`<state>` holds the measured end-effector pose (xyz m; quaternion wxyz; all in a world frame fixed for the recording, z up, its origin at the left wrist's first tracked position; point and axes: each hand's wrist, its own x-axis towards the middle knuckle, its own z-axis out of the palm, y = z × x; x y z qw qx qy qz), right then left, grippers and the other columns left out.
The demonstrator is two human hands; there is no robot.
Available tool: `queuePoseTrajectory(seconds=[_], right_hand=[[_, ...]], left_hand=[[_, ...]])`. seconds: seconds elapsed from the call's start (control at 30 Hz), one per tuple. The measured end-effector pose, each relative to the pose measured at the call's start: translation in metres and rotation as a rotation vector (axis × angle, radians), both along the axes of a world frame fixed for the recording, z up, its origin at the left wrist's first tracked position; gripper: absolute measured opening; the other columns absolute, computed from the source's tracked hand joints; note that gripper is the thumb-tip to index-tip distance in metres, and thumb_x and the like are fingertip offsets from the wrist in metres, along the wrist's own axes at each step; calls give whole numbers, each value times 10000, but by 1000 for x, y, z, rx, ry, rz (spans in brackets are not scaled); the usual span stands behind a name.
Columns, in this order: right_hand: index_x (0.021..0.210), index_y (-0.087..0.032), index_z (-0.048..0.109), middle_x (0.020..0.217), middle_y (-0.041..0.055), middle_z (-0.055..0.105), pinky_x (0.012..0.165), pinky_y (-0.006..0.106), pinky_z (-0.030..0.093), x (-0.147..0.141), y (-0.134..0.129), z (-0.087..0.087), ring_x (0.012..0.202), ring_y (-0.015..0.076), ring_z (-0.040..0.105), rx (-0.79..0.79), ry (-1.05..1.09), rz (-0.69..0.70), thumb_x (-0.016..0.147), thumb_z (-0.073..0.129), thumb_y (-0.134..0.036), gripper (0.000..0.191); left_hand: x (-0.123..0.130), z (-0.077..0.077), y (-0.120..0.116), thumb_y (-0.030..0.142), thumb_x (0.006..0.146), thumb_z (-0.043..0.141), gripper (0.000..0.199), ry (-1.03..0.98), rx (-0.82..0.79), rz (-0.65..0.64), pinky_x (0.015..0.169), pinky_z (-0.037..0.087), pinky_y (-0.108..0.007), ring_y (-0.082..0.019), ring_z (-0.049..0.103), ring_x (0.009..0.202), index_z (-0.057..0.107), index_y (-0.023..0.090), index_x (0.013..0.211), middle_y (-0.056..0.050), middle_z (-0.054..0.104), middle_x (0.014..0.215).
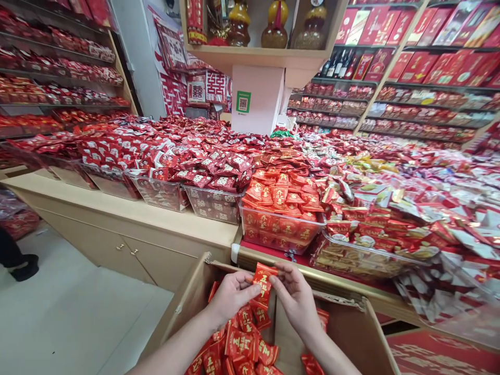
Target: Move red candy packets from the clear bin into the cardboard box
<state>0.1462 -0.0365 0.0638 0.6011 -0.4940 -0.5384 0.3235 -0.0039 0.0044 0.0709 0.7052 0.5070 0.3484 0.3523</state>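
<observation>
Between both hands a red candy packet (262,285) with gold characters is held upright above an open cardboard box (183,297). My left hand (233,296) pinches the packet's left edge, thumb on its front. On the other side my right hand (294,296) grips its right edge between thumb and fingers. Below the hands, more red packets (240,344) of the same look lie loose in the box, mostly toward its left; a few show at the right, partly behind my right forearm. Just beyond the box, a clear plastic bin (279,237) holds a heap of similar red packets.
More clear bins (213,204) of wrapped sweets line the wooden counter (156,237). Durian-labelled packets (361,229) fill a bin to the right. A white pillar with a QR sign (243,102) stands behind. Stocked shelves flank both sides. A person's foot (24,266) shows at far left.
</observation>
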Motion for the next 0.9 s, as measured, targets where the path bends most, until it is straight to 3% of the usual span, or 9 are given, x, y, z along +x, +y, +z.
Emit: queuePoseTrajectory(seconds=[0.13,0.43,0.9], right_hand=[[1040,-189,450,888,77,609,703,300,482,-1,1,-3,793,166,583,-43,4,52,781,533,-276,286],[952,-189,513,886,62,586,716,289,476,3,0,-5,793,152,563,-37,-20,17,777,538,-280,199],[907,-182,531,812,48,595,657,275,470,8,0,1,722,138,557,-45,90,10,745,574,-277,193]], left_hand=[[2,-1,0,272,607,699,169,-17,-4,61,621,403,-200,-73,516,603,633,139,688,15,634,654],[0,-1,-1,266,582,719,198,-47,-48,40,628,408,-210,-84,521,619,640,129,702,7,632,663],[3,1,-1,305,632,673,257,-23,27,-27,691,438,-258,-140,573,719,652,124,814,-42,675,755]])
